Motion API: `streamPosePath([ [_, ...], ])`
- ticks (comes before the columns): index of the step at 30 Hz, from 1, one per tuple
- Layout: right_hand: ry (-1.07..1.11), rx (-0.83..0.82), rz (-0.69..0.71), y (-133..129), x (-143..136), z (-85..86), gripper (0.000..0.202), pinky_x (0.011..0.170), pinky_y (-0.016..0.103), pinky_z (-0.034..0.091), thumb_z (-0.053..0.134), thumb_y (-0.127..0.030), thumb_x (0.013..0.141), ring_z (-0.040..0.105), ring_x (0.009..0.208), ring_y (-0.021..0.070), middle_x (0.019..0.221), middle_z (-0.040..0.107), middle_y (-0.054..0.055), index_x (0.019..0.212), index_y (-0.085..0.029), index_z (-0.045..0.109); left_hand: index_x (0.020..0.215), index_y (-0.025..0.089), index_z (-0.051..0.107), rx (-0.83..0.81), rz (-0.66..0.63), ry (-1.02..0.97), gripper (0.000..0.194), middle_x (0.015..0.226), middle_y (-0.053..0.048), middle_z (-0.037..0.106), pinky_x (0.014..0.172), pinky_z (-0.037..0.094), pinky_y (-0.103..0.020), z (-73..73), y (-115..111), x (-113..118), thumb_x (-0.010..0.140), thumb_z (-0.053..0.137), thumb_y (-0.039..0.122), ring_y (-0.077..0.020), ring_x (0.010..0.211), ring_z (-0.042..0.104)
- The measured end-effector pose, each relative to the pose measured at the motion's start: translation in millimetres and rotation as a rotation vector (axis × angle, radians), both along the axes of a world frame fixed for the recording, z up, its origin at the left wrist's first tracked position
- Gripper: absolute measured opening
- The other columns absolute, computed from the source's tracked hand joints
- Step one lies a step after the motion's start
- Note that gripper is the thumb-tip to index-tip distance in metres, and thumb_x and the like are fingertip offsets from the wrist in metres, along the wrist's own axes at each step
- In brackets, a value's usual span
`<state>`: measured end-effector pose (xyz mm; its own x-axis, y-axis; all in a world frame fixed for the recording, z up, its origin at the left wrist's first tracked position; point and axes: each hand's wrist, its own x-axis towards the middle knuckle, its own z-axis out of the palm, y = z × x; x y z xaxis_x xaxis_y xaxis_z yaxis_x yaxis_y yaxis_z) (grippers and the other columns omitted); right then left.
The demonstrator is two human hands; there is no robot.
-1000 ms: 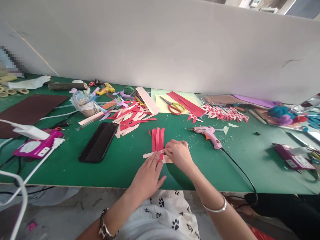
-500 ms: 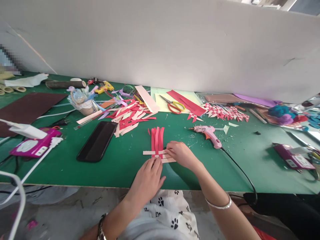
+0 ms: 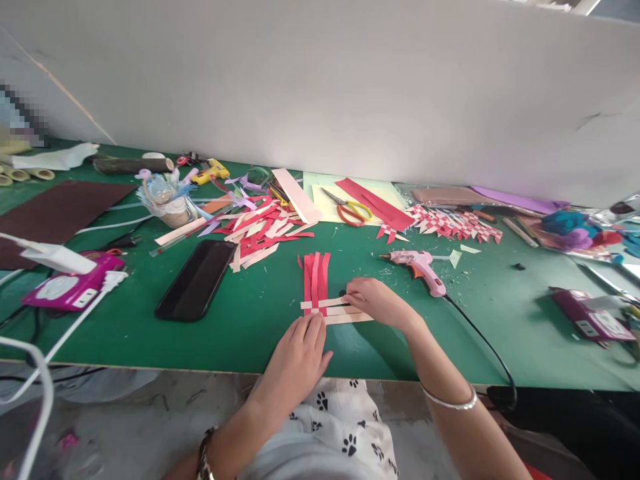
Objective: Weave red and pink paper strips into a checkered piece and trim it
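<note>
Several red paper strips lie upright side by side on the green table, with pale pink strips crossing them near the bottom. My left hand lies flat over the lower end of the weave, fingers stretched out, pressing it against the table and hiding part of it. My right hand is closed in a pinch on the right end of the topmost pale paper strip, which passes across the red ones. Two more pale strips stick out to the right below it.
A black phone lies left of the weave, a pink glue gun to the right. Behind are a heap of cut strips, scissors and woven red-and-white pieces. A purple power strip sits far left.
My right hand has moved to the right, drawing the topmost pale strip with it, so its left end sticks out less. My left hand stays on the weave.
</note>
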<state>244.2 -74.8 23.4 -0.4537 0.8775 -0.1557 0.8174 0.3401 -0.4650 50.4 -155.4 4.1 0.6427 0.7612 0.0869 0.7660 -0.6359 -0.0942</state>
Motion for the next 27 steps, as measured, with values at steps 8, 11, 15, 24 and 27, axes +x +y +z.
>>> streamPosePath([
  [8, -0.045, 0.013, 0.038, 1, 9, -2.3, 0.023, 0.057, 0.021, 0.032, 0.049, -0.024, 0.085, 0.050, 0.063, 0.0107, 0.071, 0.054, 0.001, 0.064, -0.017, 0.056, 0.123, 0.000, 0.047, -0.005, 0.007, 0.010, 0.047, 0.117, -0.018, 0.056, 0.093, 0.043, -0.040, 0.7, 0, 1, 0.087, 0.045, 0.030, -0.0279, 0.107, 0.051],
  [11, -0.057, 0.032, 0.023, -1, 7, -1.8, 0.020, 0.058, 0.022, 0.033, 0.049, -0.023, 0.084, 0.051, 0.064, 0.0114, 0.072, 0.055, 0.001, 0.068, -0.017, 0.058, 0.122, 0.001, 0.047, -0.009, -0.007, -0.036, 0.044, 0.118, -0.018, 0.056, 0.092, 0.044, -0.041, -1.2, 1, -1, 0.089, 0.040, 0.030, -0.0275, 0.109, 0.051],
  [15, -0.082, 0.107, -0.006, -6, 0, 0.1, 0.013, 0.076, 0.028, 0.036, 0.049, -0.023, 0.084, 0.055, 0.070, 0.0138, 0.078, 0.059, 0.002, 0.076, -0.018, 0.059, 0.119, 0.005, 0.049, 0.000, -0.031, -0.135, 0.041, 0.120, -0.017, 0.056, 0.092, 0.044, -0.041, -4.9, 2, -6, 0.091, 0.033, 0.031, -0.0261, 0.109, 0.052],
  [24, -0.074, 0.175, 0.029, -9, -11, -6.1, 0.007, 0.099, 0.045, 0.022, 0.051, -0.017, 0.084, 0.057, 0.085, 0.0153, 0.091, 0.060, 0.003, 0.089, -0.019, 0.056, 0.127, 0.009, 0.042, 0.032, -0.018, -0.229, 0.046, 0.120, -0.015, 0.054, 0.087, 0.045, -0.040, -7.7, -6, -21, 0.089, 0.040, 0.035, -0.0260, 0.105, 0.054],
  [27, -0.057, 0.173, 0.056, -10, -13, -8.8, 0.014, 0.099, 0.045, 0.023, 0.048, -0.013, 0.084, 0.056, 0.090, 0.0155, 0.094, 0.057, 0.003, 0.093, -0.019, 0.057, 0.126, 0.009, 0.044, 0.014, -0.043, -0.205, 0.045, 0.122, -0.015, 0.054, 0.090, 0.044, -0.040, -10.2, -8, -25, 0.090, 0.039, 0.035, -0.0254, 0.107, 0.054],
])
